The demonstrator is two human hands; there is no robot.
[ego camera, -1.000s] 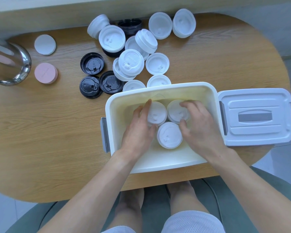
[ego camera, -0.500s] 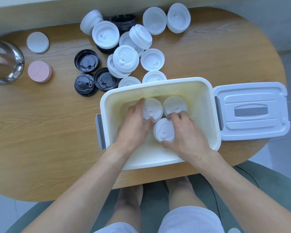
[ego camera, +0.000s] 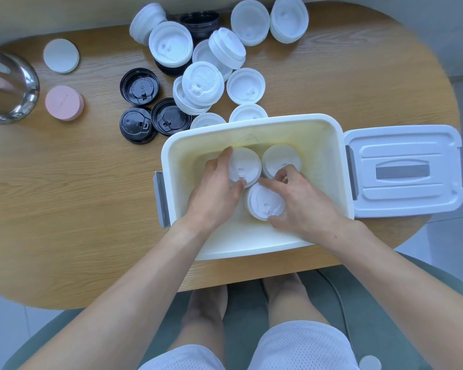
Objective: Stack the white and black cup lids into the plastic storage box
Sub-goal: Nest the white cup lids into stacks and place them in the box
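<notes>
Inside the storage box (ego camera: 329, 145), the left hand (ego camera: 211, 190) curls around one white lid stack (ego camera: 245, 166); the right hand (ego camera: 302, 201) pinches a nearer stack (ego camera: 263, 202), partly hiding a third (ego camera: 280, 158). The box's left floor is bare. Loose white lids (ego camera: 245, 85) and black lids (ego camera: 139, 86) lie beyond the box's far rim, two half hidden by it.

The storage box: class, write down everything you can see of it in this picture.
The storage box is a white, glossy plastic tub with rounded corners and a grey latch on its left end. It stands open and upright at the near edge of the wooden table. Its lid lies beside it on the right. Three white lid stacks sit inside, where both hands reach.
</notes>
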